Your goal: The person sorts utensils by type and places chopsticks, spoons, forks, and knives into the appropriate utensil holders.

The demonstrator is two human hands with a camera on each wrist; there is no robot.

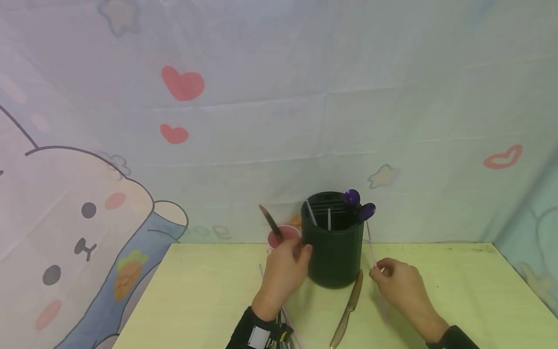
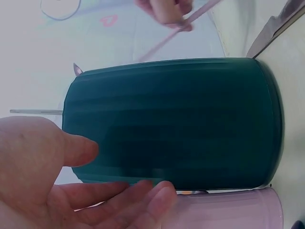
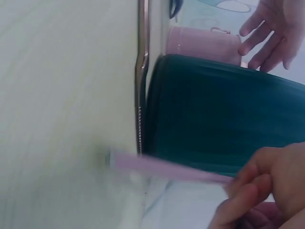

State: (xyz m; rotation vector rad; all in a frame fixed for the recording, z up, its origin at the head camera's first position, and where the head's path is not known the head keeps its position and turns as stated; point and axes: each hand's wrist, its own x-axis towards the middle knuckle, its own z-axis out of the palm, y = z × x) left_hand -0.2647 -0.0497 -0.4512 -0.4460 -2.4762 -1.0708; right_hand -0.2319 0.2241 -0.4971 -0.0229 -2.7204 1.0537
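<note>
1. Fingertips of the right hand point(image 1: 398, 281) pinch a pink straw point(image 3: 167, 169) beside the dark green container point(image 1: 333, 259).
2. Left hand point(image 1: 284, 269), fingers relaxed and parted, is near the pink cup point(image 3: 202, 45).
3. Serrated knife point(image 1: 355, 293) lies by the container's base.

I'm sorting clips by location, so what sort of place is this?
Probably an indoor tabletop filming corner: a creased cartoon backdrop hangs right behind a plain table, with a green holder standing near its back edge.
</note>
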